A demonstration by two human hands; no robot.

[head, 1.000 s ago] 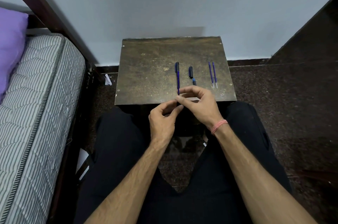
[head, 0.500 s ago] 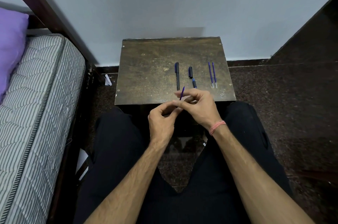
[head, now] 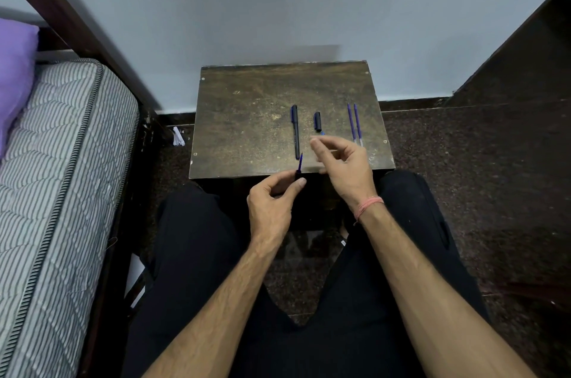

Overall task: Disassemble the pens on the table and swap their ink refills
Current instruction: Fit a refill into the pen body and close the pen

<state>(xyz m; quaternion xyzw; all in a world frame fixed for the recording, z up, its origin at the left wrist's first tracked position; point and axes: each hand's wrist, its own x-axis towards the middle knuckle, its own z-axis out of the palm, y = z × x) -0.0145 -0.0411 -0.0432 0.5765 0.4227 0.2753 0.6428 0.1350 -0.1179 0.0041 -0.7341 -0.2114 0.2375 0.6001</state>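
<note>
Midway: two refills [head: 354,123] lay out at 2 o'clock; left hand [head: 272,201] pinched a pen barrel [head: 299,163]; right hand [head: 343,161] hovered, grip unclear.

Dim, even light; right hand [head: 343,161] motion-blurred; wide-angle bending at edges; soft shadow on wall [head: 278,7]

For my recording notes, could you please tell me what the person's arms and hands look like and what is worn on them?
Both forearms are bare, with no sleeves, gloves, rings or watch in view. The right hand has a thin pinkish-red thread band wound round its wrist. The left hand and its wrist wear nothing.
</note>
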